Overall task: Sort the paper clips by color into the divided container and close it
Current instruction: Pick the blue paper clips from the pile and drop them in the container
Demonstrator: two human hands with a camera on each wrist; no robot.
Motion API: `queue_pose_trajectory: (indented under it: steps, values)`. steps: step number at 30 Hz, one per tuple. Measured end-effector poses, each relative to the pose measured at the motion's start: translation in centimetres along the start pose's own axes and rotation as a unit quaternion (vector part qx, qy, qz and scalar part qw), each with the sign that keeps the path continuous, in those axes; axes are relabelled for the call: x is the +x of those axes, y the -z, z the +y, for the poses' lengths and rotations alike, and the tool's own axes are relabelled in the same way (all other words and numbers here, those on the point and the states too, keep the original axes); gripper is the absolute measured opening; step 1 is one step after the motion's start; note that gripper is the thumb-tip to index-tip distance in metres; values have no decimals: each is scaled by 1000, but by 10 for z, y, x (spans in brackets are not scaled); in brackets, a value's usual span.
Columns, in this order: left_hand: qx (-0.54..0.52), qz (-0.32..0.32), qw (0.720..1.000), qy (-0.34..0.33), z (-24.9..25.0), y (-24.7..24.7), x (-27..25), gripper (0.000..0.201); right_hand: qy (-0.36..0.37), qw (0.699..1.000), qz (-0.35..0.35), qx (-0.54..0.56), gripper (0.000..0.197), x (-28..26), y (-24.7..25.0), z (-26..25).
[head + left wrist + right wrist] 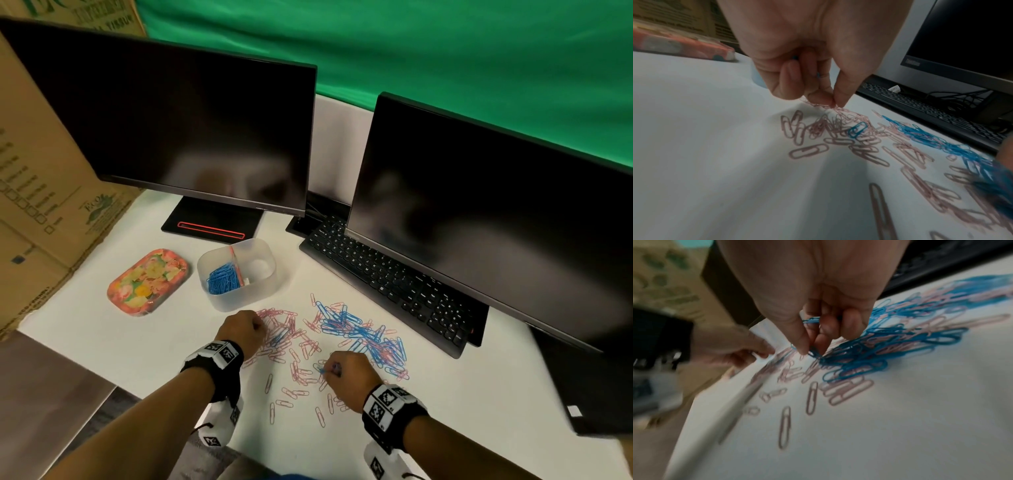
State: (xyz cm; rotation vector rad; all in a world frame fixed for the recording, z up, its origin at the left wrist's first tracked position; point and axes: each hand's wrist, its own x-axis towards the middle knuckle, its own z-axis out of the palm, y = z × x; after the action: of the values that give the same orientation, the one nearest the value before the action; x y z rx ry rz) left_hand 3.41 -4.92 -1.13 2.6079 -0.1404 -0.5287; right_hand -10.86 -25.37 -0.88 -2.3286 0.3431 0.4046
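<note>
A: The blue paper clips (346, 323) and pink paper clips (284, 320) lie tangled on the tabletop (462, 394), near the divided container (224, 301).

B: Right hand (346, 375) pinches blue ones; left hand (245, 329) is curled, pinching at pink with blue tucked inside.

A: Then 1 pink could ride along hooked to blue, landing in the wrong compartment.

A white desk (137, 342) holds two dark monitors (191, 130) before a green backdrop (411, 51).
</note>
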Motion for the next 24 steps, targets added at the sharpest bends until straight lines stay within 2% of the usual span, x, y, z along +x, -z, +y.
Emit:
queue_pose_trajectory:
  steps: [1, 3, 5, 7, 11, 17, 21, 24]
  values:
    - [-1, 6, 1000, 2, 2, 0, -1, 18, -20, 999, 5, 47, 4, 0, 4, 0]
    - [-7, 12, 1000, -8, 7, -1, -2, 22, -47, 991, 8, 125, 13, 2, 10, 0]
    - [13, -6, 999, -34, 13, -5, -3, 20, -65, 980, -2, 187, 18, 5, 15, 3]
    - [46, -30, 997, -54, 20, -9, -6, 15, -80, 970, -19, 230, 13, 8, 21, 4]
    - [99, -49, 992, -58, 28, -14, -7, 15, -98, 955, -26, 279, 21, 10, 30, 1]
    - [88, -65, 993, -41, 27, -13, -4, 17, -99, 949, -17, 299, 11, 11, 36, -6]
    - [17, -49, 997, -52, 25, -9, -6, 7, -116, 935, -21, 335, 16, 14, 41, -17]
    - [-110, -47, 991, -59, 25, -1, -9, 16, -126, 913, -41, 387, 16, 20, 46, -30]
